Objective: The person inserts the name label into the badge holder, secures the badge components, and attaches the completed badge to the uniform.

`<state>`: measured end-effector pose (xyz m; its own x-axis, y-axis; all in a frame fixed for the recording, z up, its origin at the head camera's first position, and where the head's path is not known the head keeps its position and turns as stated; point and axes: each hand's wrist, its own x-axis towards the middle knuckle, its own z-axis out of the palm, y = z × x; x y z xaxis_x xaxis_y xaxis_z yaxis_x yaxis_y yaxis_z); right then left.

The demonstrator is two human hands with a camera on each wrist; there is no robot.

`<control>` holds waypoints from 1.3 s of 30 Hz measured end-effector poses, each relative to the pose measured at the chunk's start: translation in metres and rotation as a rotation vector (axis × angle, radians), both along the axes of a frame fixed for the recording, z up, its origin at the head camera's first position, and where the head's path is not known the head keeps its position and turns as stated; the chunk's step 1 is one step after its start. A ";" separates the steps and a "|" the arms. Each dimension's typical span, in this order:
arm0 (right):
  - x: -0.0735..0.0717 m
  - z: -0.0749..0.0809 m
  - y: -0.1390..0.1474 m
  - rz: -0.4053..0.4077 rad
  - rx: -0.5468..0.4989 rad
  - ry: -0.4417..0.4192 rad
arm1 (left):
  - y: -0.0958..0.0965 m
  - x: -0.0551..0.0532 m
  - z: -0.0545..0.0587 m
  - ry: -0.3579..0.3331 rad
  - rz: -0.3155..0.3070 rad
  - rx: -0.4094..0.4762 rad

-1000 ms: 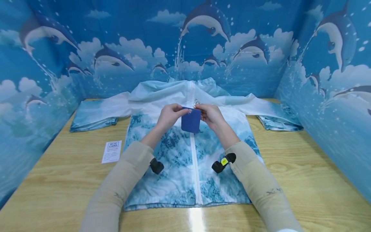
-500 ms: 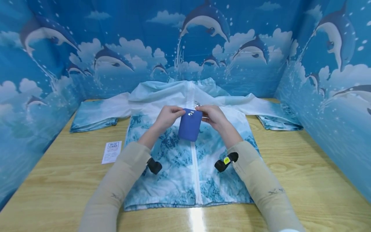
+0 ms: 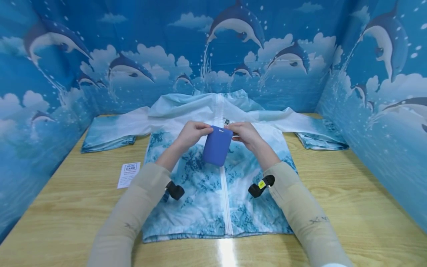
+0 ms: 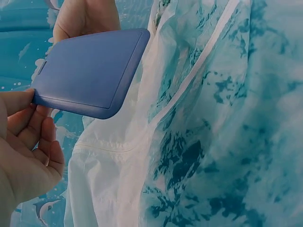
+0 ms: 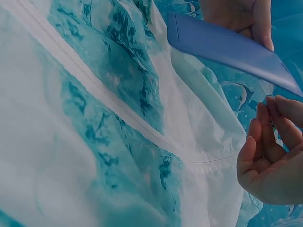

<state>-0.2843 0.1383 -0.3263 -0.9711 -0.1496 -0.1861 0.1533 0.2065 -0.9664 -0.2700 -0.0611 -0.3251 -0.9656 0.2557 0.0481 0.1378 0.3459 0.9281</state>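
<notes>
A blue card holder [image 3: 217, 146] hangs tilted over the jacket's zip, a small slot near its upper edge. My left hand [image 3: 191, 135] pinches its upper left corner between thumb and finger; the left wrist view shows the holder's flat face [image 4: 94, 66]. At the upper right corner, my right hand [image 3: 247, 134] has thumb and finger pressed together on a small silver metal clasp [image 3: 227, 121], which pokes out above the fingertips. In the right wrist view the fingers mostly hide the clasp. Beneath both hands lies a blue-and-white zip jacket [image 3: 186, 207], spread flat.
On the wooden table [image 3: 73, 207], left of the jacket, lies a white printed card [image 3: 128, 175]. The jacket's sleeves [image 3: 106, 133] stretch out to both sides with folded ends. Dolphin-print curtains [image 3: 160, 37] stand at the back and sides.
The card holder has come down slightly and swung its lower end left, showing more of its face. Silver bits seen over its slot earlier have mostly gone from there; the clasp shows above my right fingers.
</notes>
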 end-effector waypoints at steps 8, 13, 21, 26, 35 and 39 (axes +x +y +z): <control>0.000 -0.005 0.002 0.019 0.048 0.016 | -0.014 0.001 0.001 -0.007 0.035 0.003; 0.003 -0.008 0.003 0.104 0.094 0.048 | -0.024 0.003 0.007 -0.021 0.085 0.009; 0.009 -0.009 0.001 0.209 0.174 0.084 | -0.041 0.000 0.014 -0.053 0.144 0.032; 0.015 -0.011 0.000 0.270 0.243 0.108 | -0.051 0.001 0.018 -0.054 0.179 0.030; 0.035 -0.013 -0.017 0.427 0.331 0.163 | -0.066 -0.002 0.024 -0.028 0.218 0.046; 0.045 -0.014 -0.028 0.505 0.353 0.165 | -0.071 -0.002 0.028 -0.028 0.232 0.051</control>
<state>-0.2394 0.1105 -0.3403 -0.8170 -0.5534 -0.1620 -0.1907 0.5245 -0.8298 -0.2717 -0.1316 -0.2976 -0.9993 0.0247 0.0277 0.0341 0.3176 0.9476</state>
